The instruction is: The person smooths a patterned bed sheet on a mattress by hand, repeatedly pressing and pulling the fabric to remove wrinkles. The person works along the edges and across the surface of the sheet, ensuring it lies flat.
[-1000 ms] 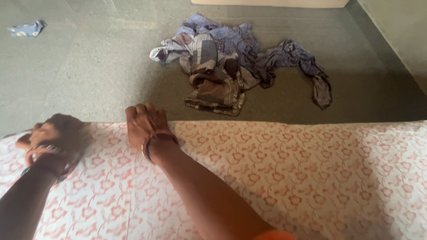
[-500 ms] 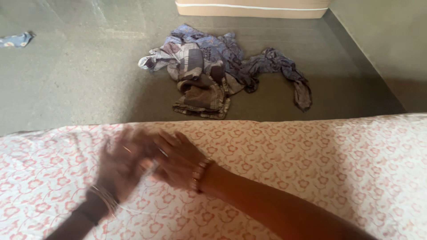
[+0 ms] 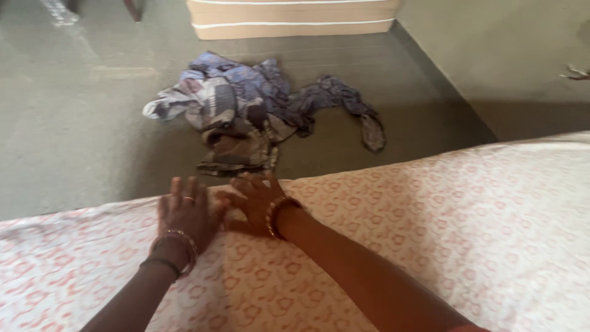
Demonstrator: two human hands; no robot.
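Note:
A white bedsheet with a pink flower pattern (image 3: 393,221) covers the mattress in front of me. My left hand (image 3: 184,212) lies flat on the sheet near its far edge, fingers spread, with a ring and bangles at the wrist. Right beside it, my right hand (image 3: 258,200) also presses flat on the sheet, fingers apart, a bangle on the wrist. The two hands nearly touch. Neither holds anything.
A heap of crumpled blue, grey and brown clothes (image 3: 246,117) lies on the grey floor (image 3: 80,123) beyond the bed edge. A tan mattress or box with white stripes (image 3: 289,18) stands at the back. A wall (image 3: 516,55) runs along the right.
A second ago my hands gripped the sheet's far edge apart from each other. They have come together near the middle and now lie flat and open; the view has shifted right.

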